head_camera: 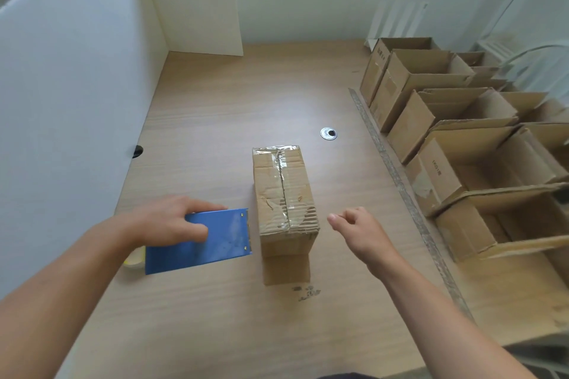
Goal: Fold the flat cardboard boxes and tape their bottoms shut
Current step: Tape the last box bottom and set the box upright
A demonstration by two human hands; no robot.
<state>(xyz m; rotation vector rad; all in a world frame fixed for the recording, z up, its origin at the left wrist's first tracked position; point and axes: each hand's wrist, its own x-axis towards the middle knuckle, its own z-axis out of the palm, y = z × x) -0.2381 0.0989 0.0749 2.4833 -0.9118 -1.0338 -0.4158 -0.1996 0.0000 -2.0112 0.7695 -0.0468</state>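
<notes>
The small brown cardboard box (284,194) stands bottom-up in the middle of the wooden bench (215,317), clear tape along its seam, so taping looks finished. The left hand (167,221) grips the flat blue tape dispenser (215,240) just beside the box; the right hand (358,231) hovers near its other side, fingers loosely curled, holding nothing. The next move probably calls for carrying it to the row of open brown cardboard boxes (455,144) along the right edge; the path looks free

wooden table (215,101) | white partition walls (77,86) | soft daylight

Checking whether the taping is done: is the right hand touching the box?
Apart. The head view shows bare table between the right hand and the box.
</notes>
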